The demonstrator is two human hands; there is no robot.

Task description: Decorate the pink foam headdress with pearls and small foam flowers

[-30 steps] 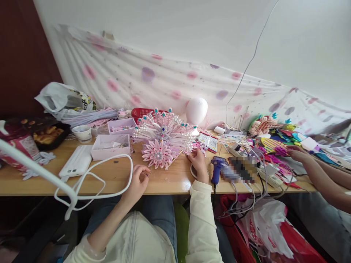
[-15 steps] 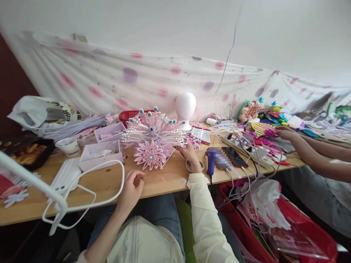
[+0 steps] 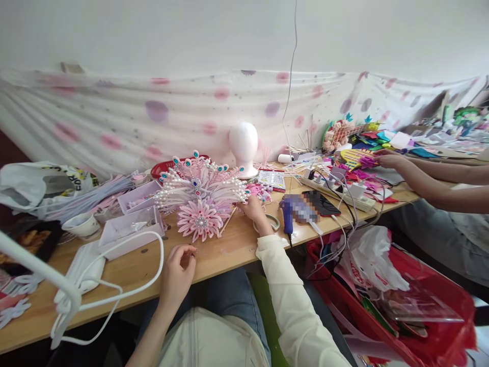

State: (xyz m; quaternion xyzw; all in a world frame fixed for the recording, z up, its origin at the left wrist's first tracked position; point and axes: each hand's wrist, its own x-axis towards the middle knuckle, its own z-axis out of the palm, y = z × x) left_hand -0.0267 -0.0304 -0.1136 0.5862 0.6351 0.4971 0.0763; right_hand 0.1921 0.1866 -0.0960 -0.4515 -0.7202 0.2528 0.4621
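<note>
One left hand (image 3: 178, 267), one right hand (image 3: 253, 209), one pink beaded headdress (image 3: 201, 204), one white foam head (image 3: 243, 145), two lilac boxes (image 3: 110, 230), one blue glue gun (image 3: 288, 219), one white power strip (image 3: 364, 204), one co-worker (image 3: 426, 183)

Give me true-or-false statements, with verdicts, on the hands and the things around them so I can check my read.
1. The right hand is at the right edge of the pink headpiece. True.
2. The left hand grips the blue glue gun. False: the left hand is loosely curled near the table's front edge; the blue glue gun lies to the right of the right hand.
3. The white foam head wears the pink headpiece. False: the white foam head is bare, behind the pink headpiece.
4. A co-worker's hand is at bright pink pieces on the right. True.
</note>
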